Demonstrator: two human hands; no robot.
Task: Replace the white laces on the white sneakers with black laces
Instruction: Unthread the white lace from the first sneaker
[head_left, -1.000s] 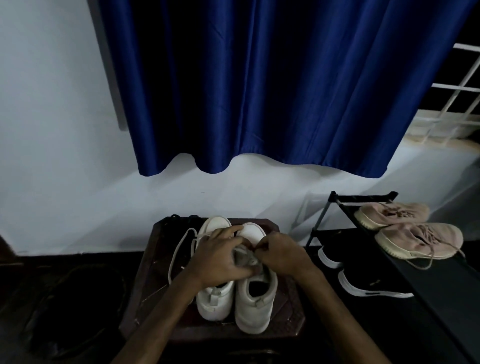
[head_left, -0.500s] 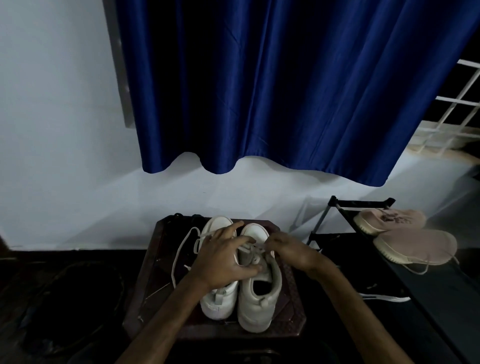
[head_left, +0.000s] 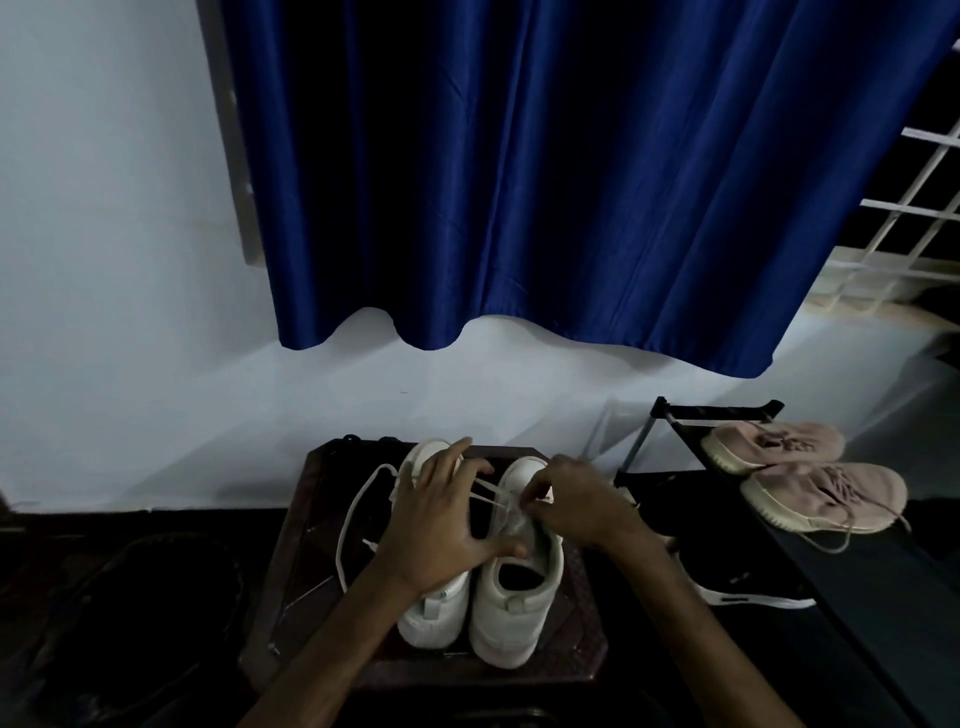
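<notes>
On the dark wooden stool (head_left: 296, 597), lower centre, the right hand (head_left: 576, 504) pinches the flat white lace (head_left: 488, 496) of the white low-top sneaker (head_left: 511, 613); the left hand (head_left: 441, 525), fingers spread, braces it. Best pull each crossing loose gently.

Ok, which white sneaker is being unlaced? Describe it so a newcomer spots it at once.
Under the blue curtain a dark stool carries two white sneakers. Take the right sneaker, on the shoe rack side: the right hand pinches its white lace, while the left sneaker trails a loose lace.
</notes>
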